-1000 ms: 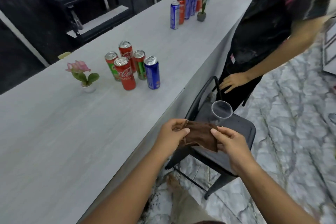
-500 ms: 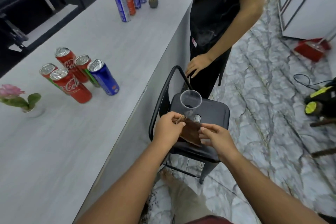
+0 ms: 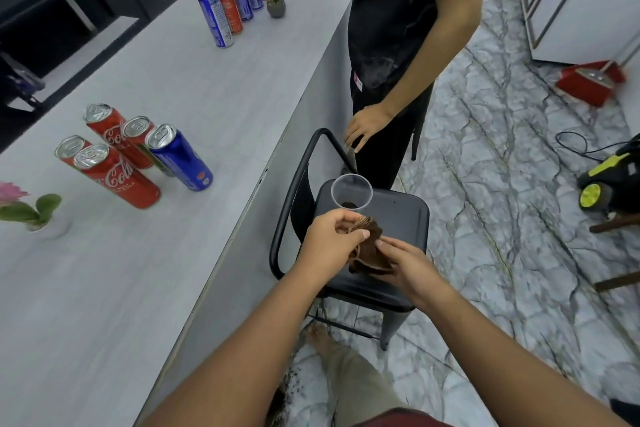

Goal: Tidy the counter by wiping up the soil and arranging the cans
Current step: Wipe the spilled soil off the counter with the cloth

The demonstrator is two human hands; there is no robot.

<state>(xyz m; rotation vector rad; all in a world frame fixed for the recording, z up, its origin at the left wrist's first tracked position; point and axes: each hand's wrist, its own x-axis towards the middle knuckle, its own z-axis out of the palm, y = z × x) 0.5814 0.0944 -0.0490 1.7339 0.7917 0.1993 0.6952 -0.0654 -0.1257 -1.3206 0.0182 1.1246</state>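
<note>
Head view: I noted both forearms reaching forward over the black chair. Left hand pinched the brown cloth at its top edge; right hand gripped it from below, just under the clear cup (dark soil inside). Five cans stood clustered on the counter.

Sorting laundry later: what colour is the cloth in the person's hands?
Brown: the cloth is held by both hands over the chair, seen in the head view.

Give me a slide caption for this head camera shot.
Both hands, left hand and right hand, bunch a brown cloth beside a clear plastic cup.
</note>
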